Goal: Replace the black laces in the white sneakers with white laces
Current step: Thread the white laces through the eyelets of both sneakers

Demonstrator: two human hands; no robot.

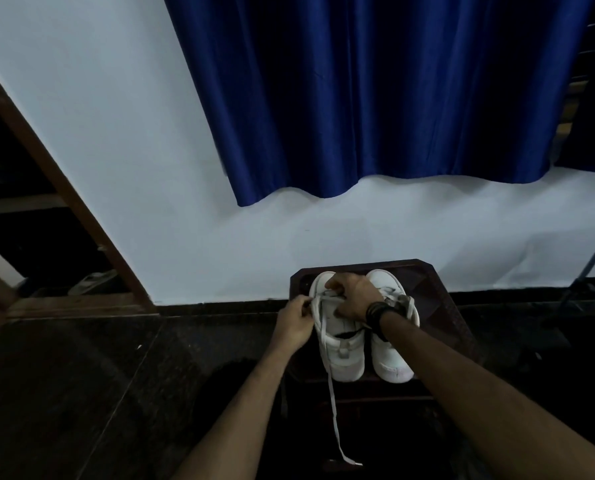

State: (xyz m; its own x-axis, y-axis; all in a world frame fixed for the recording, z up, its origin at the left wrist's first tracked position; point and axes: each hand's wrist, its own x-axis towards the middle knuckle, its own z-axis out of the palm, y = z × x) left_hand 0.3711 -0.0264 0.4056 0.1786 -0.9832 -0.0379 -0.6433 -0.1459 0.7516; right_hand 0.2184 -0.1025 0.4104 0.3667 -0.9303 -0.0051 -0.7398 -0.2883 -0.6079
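Note:
Two white sneakers stand side by side on a dark stool (441,306), toes toward the wall. My left hand (294,323) pinches a white lace (332,407) at the left edge of the left sneaker (341,355). That lace runs across the eyelets and its free end hangs down past the heel toward the floor. My right hand (353,299) rests over the left sneaker's lacing area, fingers closed on the lace near the toe end. The right sneaker (391,358) carries pale laces, partly hidden by my right wrist and its dark bracelets. No black lace is clearly visible.
A white wall with a blue curtain (375,98) rises just behind the stool. A wooden door frame (64,188) slants at the left. Dark tiled floor (81,393) surrounds the stool. A thin dark pole (587,265) leans at the far right.

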